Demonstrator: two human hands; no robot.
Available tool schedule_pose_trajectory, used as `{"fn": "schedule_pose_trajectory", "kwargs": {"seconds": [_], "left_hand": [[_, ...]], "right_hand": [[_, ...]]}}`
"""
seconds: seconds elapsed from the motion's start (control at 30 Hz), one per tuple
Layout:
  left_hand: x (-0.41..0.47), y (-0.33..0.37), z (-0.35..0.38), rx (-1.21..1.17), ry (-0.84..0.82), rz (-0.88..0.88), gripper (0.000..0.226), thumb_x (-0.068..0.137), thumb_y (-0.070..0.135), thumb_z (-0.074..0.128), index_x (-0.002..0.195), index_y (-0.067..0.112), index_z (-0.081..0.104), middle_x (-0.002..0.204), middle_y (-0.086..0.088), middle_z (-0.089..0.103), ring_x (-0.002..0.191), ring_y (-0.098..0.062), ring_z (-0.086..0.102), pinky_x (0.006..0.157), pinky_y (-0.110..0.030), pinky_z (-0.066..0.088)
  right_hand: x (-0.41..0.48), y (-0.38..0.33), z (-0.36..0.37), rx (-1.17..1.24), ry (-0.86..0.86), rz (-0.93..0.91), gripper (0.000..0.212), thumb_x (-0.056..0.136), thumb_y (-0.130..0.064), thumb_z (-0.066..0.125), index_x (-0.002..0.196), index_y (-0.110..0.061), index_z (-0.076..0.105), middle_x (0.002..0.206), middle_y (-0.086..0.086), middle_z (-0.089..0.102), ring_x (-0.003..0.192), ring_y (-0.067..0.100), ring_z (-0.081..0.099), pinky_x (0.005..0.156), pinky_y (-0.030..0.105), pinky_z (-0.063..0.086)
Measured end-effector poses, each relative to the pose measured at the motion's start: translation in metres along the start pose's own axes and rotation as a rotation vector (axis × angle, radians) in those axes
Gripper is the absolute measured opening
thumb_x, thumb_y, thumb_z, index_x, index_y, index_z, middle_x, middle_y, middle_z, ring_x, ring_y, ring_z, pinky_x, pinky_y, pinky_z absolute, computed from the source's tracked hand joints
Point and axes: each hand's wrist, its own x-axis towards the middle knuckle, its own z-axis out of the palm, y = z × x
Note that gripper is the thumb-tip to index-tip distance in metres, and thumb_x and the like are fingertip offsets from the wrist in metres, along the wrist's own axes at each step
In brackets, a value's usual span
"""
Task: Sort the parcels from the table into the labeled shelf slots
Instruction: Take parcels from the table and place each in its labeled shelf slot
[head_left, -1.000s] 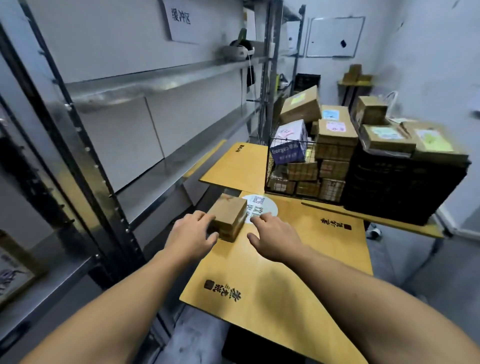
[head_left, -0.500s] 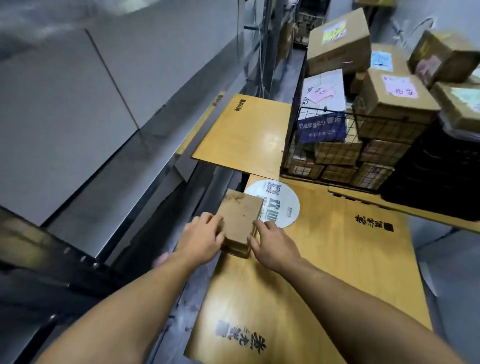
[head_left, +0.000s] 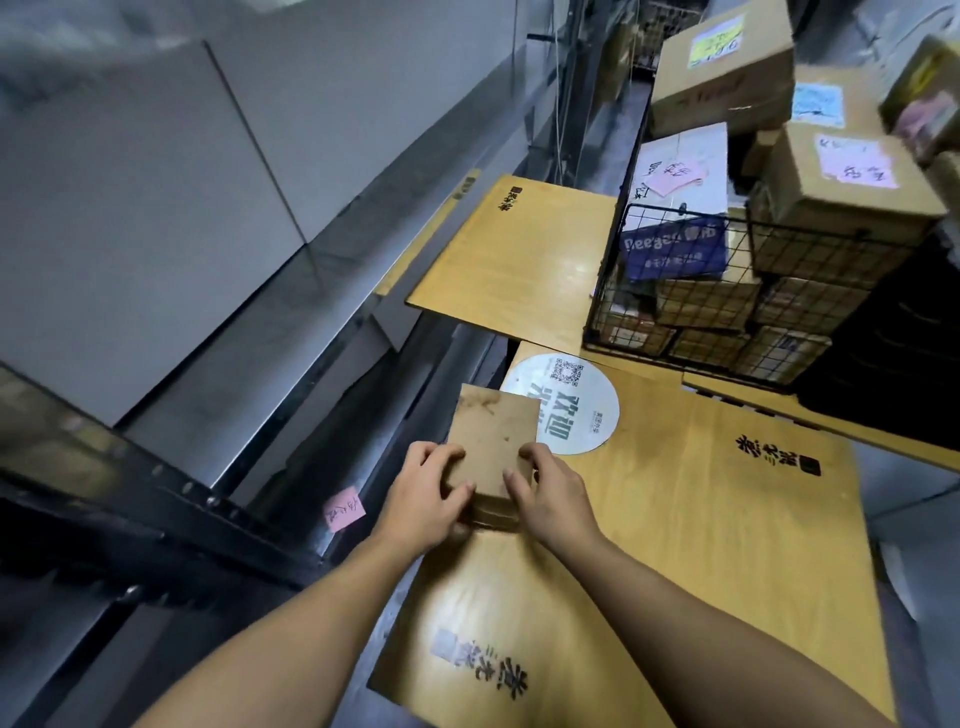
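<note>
A small brown cardboard parcel sits at the left edge of the yellow wooden table, partly over a round white sticker. My left hand grips its left side with the thumb on top. My right hand grips its right side, fingers curled over the top edge. A metal shelf runs along the left, and a pink label is stuck on its lower front rail.
A black wire basket packed with cardboard parcels stands at the back right of the table, with more labeled boxes stacked on and behind it. A black crate sits to its right. A second yellow tabletop lies beyond.
My head has tilted down and closer to the table. Both hands have closed tighter on the parcel's sides, the right hand moving from beside it onto its edge.
</note>
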Motion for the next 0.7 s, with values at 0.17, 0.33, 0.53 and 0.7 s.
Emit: {"fn": "schedule_pose_trajectory", "kwargs": {"seconds": [0.17, 0.33, 0.53, 0.7], "left_hand": [[-0.046, 0.042, 0.002, -0.201, 0.207, 0.031, 0.035, 0.085, 0.028, 0.069, 0.119, 0.028, 0.059, 0.115, 0.008, 0.045, 0.102, -0.001, 0.052, 0.089, -0.013, 0.04], [-0.092, 0.087, -0.003, -0.405, 0.493, 0.016, 0.029, 0.088, 0.031, 0.054, 0.113, 0.047, 0.054, 0.112, 0.015, 0.057, 0.106, 0.006, 0.053, 0.084, -0.003, 0.037], [-0.141, 0.109, -0.015, -0.44, 0.673, -0.076, 0.038, 0.087, 0.038, 0.053, 0.125, 0.038, 0.054, 0.122, 0.007, 0.053, 0.112, 0.001, 0.053, 0.098, -0.039, 0.048], [-0.192, 0.113, -0.03, -0.766, 0.643, -0.076, 0.054, 0.078, 0.054, 0.062, 0.129, 0.041, 0.051, 0.133, 0.0, 0.056, 0.121, -0.021, 0.055, 0.101, -0.056, 0.044]], "right_hand": [[-0.035, 0.003, -0.027, 0.21, 0.068, -0.062, 0.037, 0.091, -0.029, 0.067, 0.126, -0.02, 0.056, 0.125, 0.0, 0.059, 0.105, 0.012, 0.051, 0.085, 0.021, 0.036], [-0.064, 0.008, -0.061, 0.373, 0.079, -0.207, 0.035, 0.092, -0.025, 0.068, 0.125, -0.027, 0.055, 0.125, -0.009, 0.059, 0.115, 0.014, 0.055, 0.093, 0.024, 0.043], [-0.108, -0.009, -0.089, 0.559, -0.031, -0.389, 0.038, 0.09, -0.032, 0.063, 0.112, -0.061, 0.052, 0.124, -0.023, 0.055, 0.117, 0.019, 0.058, 0.096, 0.05, 0.051], [-0.14, -0.026, -0.082, 0.574, -0.221, -0.513, 0.037, 0.092, -0.029, 0.055, 0.124, -0.048, 0.057, 0.13, -0.016, 0.058, 0.121, 0.019, 0.057, 0.099, 0.052, 0.05]]}}
